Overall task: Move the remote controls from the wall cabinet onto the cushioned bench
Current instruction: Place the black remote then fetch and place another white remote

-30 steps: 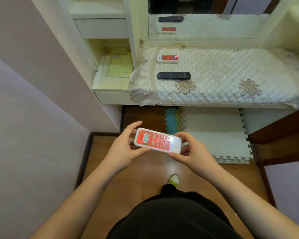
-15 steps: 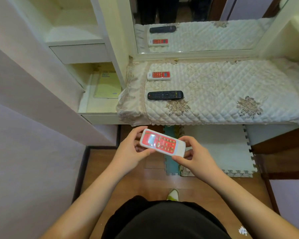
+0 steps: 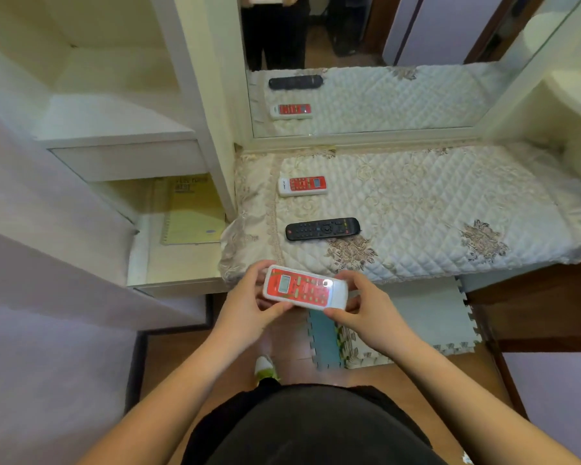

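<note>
At 9 o'clock the wall cabinet stands open, a yellow notebook lying in its lower compartment. Your left hand and right hand each grip one end of the red-and-white remote, held just short of the table's front edge, long axis running 9 to 3, display toward 9. At 12 a second red remote and a black remote lie parallel on the quilting; open cushion stretches toward 2 o'clock.

no legible text anywhere
</note>
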Motion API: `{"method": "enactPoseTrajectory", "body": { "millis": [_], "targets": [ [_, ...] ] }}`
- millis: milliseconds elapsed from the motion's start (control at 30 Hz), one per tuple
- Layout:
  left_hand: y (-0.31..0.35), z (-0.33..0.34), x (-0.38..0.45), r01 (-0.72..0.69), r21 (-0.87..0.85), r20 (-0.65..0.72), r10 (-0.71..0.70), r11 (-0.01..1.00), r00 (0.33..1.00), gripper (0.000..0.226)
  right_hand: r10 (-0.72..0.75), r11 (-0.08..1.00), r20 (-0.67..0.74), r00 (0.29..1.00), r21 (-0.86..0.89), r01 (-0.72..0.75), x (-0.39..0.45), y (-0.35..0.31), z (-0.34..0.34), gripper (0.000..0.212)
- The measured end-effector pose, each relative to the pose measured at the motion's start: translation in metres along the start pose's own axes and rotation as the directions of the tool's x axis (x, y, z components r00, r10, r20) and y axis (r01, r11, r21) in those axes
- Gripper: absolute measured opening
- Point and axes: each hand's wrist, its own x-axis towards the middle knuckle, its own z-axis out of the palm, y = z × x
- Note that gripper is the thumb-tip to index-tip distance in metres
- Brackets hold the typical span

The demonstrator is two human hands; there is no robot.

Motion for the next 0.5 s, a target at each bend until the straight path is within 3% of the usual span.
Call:
{"method": "enactPoseTrajectory", "body": {
  "millis": [300, 500],
  "targets": [
    [0.006, -0.019, 0.079, -0.069, 0.054, 0.091, 0.064, 0.996, 0.994, 0.072, 0.106, 0.994, -0.104, 0.989, 0.046, -0.101, 0.043, -0.015, 0.0, 0.046],
    [0.018, -0.012, 0.135, -0.081, 0.098, 0.176, 0.063, 0.992, 0.982, 0.078, 0.228, 0.959, -0.163, 0.96, 0.206, -0.193, 0.076, -0.003, -0.011, 0.024]
  ]
}}
